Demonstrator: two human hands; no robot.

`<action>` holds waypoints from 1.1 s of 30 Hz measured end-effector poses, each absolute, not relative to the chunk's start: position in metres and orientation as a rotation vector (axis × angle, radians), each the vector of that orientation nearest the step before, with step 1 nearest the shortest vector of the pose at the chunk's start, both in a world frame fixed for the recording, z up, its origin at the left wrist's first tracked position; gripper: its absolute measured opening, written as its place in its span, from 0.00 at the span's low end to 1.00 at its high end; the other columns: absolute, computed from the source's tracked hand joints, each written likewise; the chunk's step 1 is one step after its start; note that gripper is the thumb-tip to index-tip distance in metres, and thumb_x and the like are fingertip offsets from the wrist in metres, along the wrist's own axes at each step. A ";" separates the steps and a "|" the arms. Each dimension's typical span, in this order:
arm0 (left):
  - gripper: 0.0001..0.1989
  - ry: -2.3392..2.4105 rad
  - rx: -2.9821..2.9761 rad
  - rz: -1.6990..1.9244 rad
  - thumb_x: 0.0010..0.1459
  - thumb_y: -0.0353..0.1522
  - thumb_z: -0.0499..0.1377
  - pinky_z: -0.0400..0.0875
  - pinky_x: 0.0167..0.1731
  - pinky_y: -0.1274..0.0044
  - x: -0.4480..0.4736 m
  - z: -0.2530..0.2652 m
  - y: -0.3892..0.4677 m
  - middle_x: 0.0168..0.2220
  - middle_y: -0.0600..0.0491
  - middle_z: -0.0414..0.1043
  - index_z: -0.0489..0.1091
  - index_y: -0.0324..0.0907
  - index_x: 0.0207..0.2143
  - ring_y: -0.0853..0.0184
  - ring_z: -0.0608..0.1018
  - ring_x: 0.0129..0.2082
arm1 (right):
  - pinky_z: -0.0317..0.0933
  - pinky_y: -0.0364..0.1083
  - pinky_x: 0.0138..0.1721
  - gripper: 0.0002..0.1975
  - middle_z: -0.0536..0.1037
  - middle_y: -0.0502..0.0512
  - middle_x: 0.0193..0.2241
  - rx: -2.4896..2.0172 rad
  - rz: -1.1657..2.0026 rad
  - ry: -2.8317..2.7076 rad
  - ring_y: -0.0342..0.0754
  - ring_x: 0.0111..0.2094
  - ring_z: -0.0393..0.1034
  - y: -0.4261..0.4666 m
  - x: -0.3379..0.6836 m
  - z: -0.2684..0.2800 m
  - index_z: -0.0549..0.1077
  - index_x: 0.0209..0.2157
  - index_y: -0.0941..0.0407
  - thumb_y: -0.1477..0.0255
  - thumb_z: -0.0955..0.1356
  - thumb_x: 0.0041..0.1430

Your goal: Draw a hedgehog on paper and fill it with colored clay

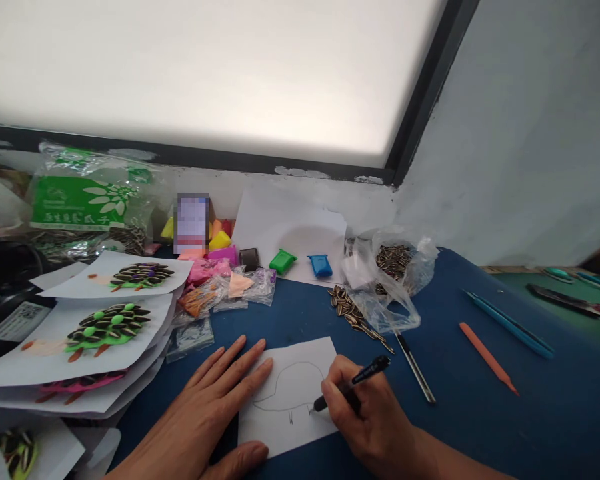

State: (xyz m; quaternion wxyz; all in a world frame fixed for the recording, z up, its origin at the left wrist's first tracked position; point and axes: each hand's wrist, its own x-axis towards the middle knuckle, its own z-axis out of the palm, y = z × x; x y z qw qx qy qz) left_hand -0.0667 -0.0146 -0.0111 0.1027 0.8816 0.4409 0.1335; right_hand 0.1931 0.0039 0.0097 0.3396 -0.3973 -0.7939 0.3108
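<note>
A small sheet of white paper (290,430) lies on the blue table in front of me. On it is an outline drawing (293,383) of a rounded body with a pointed left end and short legs below. My left hand (220,400) rests flat with spread fingers along the sheet's left edge. Gripped in my right hand (365,413) is a black pen (357,379), its tip touching the paper at the right-hand leg. Part of the drawing's right side is hidden behind my right fingers.
Sunflower seeds (353,310) spill from a clear plastic bag (400,293). A box cutter (416,370), an orange plastic tool (487,357) and a blue pen (510,323) lie right. Green (283,261) and blue (321,265) clay packets stand behind. Seed-and-clay hedgehog pictures (105,330) are stacked left.
</note>
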 end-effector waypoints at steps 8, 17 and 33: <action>0.37 1.302 2.639 0.327 0.66 0.48 0.56 0.57 0.60 0.49 -0.067 -0.012 -0.014 0.71 0.52 0.42 0.42 0.56 0.71 0.44 0.52 0.68 | 0.51 0.40 0.22 0.12 0.58 0.43 0.20 -1.028 0.821 -2.079 0.40 0.18 0.55 0.003 0.193 0.012 0.58 0.26 0.53 0.73 0.59 0.66; 0.37 1.308 2.633 0.329 0.66 0.50 0.55 0.57 0.60 0.49 -0.068 -0.012 -0.015 0.71 0.52 0.42 0.41 0.56 0.71 0.44 0.52 0.68 | 0.50 0.40 0.21 0.12 0.57 0.43 0.19 -1.020 0.795 -2.086 0.40 0.18 0.54 0.003 0.193 0.009 0.59 0.26 0.53 0.74 0.58 0.66; 0.37 1.287 2.533 0.412 0.64 0.49 0.59 0.55 0.61 0.48 -0.066 -0.012 -0.014 0.70 0.55 0.44 0.46 0.59 0.70 0.43 0.53 0.67 | 0.52 0.40 0.22 0.11 0.61 0.45 0.22 -0.999 0.809 -2.045 0.40 0.19 0.55 0.006 0.193 0.006 0.61 0.28 0.54 0.74 0.59 0.67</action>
